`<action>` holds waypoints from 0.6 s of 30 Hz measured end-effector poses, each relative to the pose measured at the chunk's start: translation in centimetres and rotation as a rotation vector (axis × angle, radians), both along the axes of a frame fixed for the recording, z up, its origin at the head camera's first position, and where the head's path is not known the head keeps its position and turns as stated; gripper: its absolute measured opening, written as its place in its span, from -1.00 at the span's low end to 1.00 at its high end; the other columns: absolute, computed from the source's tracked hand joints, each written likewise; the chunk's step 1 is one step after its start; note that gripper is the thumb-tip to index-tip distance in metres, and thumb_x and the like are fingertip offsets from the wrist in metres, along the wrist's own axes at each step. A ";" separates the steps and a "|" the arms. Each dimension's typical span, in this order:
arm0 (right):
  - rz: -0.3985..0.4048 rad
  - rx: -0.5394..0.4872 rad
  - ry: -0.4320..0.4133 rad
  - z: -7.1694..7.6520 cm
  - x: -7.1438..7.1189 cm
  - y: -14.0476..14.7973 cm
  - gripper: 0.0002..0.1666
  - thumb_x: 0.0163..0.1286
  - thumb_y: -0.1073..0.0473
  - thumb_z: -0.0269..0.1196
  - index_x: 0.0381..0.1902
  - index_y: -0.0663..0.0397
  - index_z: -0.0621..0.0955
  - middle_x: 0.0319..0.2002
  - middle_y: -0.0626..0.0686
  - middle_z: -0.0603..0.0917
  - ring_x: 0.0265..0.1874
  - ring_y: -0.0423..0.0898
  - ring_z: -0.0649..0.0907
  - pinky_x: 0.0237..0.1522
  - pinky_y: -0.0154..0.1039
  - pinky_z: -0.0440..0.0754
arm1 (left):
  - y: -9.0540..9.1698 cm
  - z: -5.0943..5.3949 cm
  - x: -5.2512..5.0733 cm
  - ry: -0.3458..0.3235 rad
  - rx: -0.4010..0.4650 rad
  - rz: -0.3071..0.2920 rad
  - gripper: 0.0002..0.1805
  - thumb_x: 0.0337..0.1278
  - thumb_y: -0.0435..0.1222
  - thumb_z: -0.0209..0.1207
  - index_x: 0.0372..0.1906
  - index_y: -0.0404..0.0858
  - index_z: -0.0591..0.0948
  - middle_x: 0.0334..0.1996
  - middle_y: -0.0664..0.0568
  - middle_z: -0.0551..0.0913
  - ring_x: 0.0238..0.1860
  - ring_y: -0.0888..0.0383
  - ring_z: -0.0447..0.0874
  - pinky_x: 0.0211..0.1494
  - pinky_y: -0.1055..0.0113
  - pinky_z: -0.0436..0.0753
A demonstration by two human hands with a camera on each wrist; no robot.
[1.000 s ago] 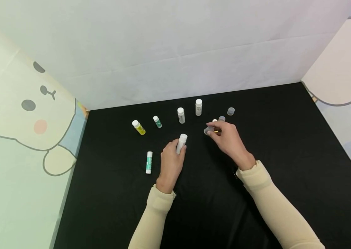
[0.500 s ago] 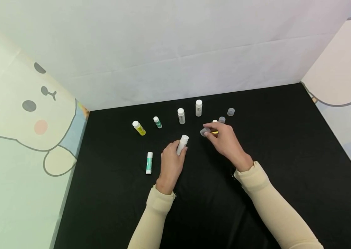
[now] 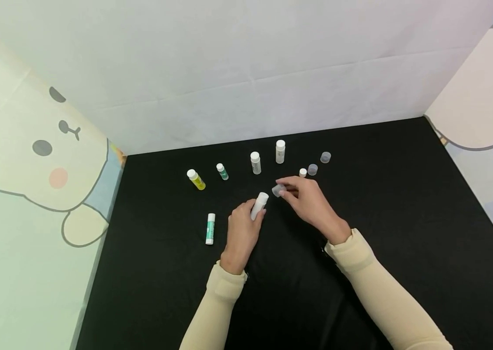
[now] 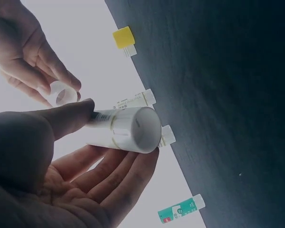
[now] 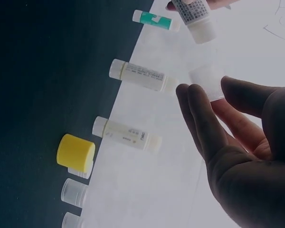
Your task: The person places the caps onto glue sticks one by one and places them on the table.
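Observation:
My left hand (image 3: 243,231) grips a white glue stick (image 3: 257,209), tilted toward the right, its thumb on one side and fingers along the other. The left wrist view shows the hollow end of this glue stick (image 4: 145,129). Between thumb and fingertips, my right hand (image 3: 314,204) pinches a translucent cap (image 3: 277,190). The cap is just right of the glue stick's upper end, with a gap between them. In the right wrist view, the same cap (image 5: 207,83) sits below the glue stick (image 5: 197,21).
Two white glue sticks (image 3: 255,164) stand behind the hands. A yellow glue stick (image 3: 196,180) and a small green one (image 3: 222,171) are farther left; another green one (image 3: 210,229) lies left of my left hand. Translucent caps (image 3: 312,169) and a yellow-and-white piece (image 5: 76,152) are at right.
My right hand has moved left and slightly nearer with the cap, closing on the glue stick. My left hand has shifted slightly right, tilting the glue stick a little more.

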State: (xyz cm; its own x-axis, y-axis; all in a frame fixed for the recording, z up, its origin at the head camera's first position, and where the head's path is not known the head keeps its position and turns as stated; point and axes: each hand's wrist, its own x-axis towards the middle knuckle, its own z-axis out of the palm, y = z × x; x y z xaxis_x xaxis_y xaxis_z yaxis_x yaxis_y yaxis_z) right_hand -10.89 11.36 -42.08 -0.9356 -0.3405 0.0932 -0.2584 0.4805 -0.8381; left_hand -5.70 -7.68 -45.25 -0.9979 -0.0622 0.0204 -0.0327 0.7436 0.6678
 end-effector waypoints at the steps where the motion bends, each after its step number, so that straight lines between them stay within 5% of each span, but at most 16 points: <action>1: 0.005 -0.001 -0.001 0.0 0.0 -0.1 -0.62 0.48 0.42 0.33 0.22 0.29 0.69 0.08 0.25 0.77 0.03 0.11 0.79 0.09 0.05 0.75 | 0.0 0.0 0.0 -0.002 0.000 -0.002 -0.65 0.39 -0.26 0.39 0.15 -0.34 0.72 -0.01 -0.21 0.79 -0.02 -0.10 0.81 0.07 -0.05 0.75; 18: 0.058 -0.021 -0.001 -0.3 0.3 -0.9 -0.62 0.48 0.42 0.33 0.23 0.32 0.68 0.13 0.26 0.74 0.01 0.11 0.80 0.06 -0.01 0.77 | 0.2 0.2 0.3 0.000 0.001 -0.017 -0.70 0.39 -0.28 0.39 0.11 -0.33 0.73 -0.08 -0.19 0.79 -0.07 -0.08 0.82 0.03 -0.04 0.77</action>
